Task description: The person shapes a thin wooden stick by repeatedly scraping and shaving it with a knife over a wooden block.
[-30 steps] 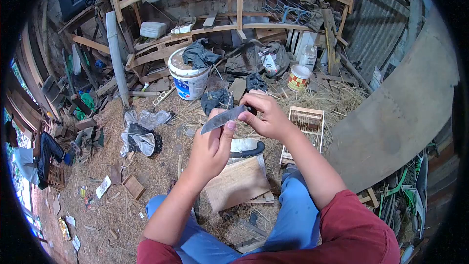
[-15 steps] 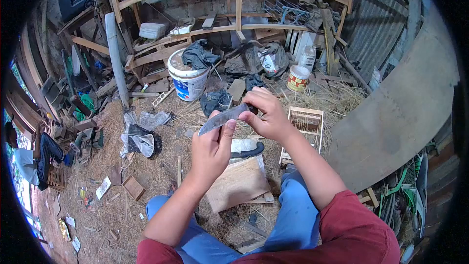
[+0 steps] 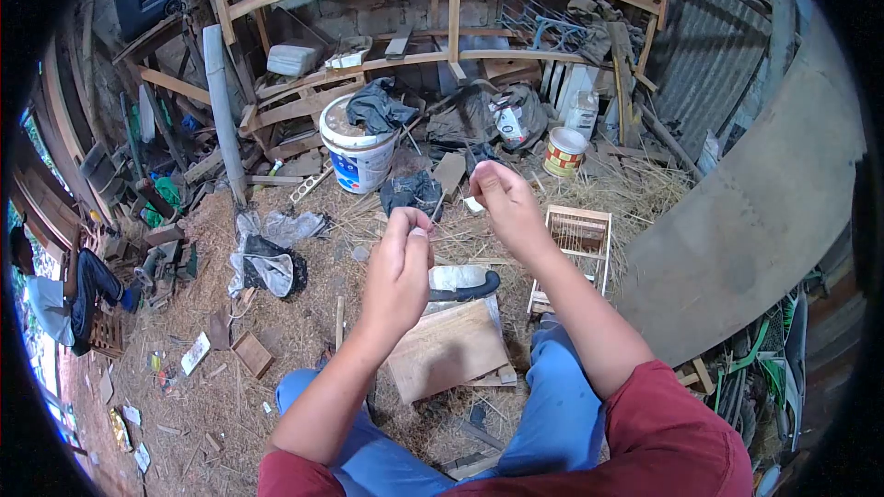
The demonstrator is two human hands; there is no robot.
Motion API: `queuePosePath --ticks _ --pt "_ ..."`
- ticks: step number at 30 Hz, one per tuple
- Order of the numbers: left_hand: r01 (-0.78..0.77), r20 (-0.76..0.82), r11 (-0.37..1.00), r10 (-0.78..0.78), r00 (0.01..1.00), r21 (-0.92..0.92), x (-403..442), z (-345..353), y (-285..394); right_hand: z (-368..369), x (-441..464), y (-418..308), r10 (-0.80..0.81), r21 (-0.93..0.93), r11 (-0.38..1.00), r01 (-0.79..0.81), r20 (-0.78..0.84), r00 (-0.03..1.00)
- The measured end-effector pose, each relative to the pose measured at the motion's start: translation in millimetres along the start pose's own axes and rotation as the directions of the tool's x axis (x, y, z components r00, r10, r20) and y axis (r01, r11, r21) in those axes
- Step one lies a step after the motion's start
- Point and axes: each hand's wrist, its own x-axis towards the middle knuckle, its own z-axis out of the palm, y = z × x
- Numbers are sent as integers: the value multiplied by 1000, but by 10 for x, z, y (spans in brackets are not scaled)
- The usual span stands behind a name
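My left hand [image 3: 400, 262] is held up in front of me, thumb pressed against curled fingers; what lies in them, if anything, is hidden. My right hand [image 3: 508, 212], slightly higher and to the right, is closed in a gripping shape. The knife held there half a second ago does not show plainly now; its blade may be edge-on between the hands, and its handle is covered by the fingers. Below the hands a wooden board [image 3: 449, 350] lies between my knees. Just beyond it is a dark curved handle [image 3: 468, 289] beside a whitish block [image 3: 456, 274].
A slatted wooden frame [image 3: 578, 248] stands right of the board. Farther off are a white bucket [image 3: 361, 166] and a small yellow-red tub [image 3: 564, 153]. A large grey sheet [image 3: 737, 212] leans at right. Another person [image 3: 87, 290] sits at far left. Straw and scraps cover the floor.
The knife's broad blade, earlier spanning both hands, is no longer plainly visible. My hands have turned and moved slightly apart, the left lower and the right a little to the right.
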Motion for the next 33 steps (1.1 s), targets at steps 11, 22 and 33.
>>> queuePosePath --ticks 11,22,33 --pt "-8 9 993 7 1000 117 20 74 -29 0 -49 -167 154 203 962 -182 148 977" --pt "5 47 995 -10 999 98 34 79 -99 -38 -57 -149 168 273 946 -175 50 985" --pt "83 59 945 -68 996 -315 72 42 -78 -28 -151 -176 -153 -380 885 269 307 939"
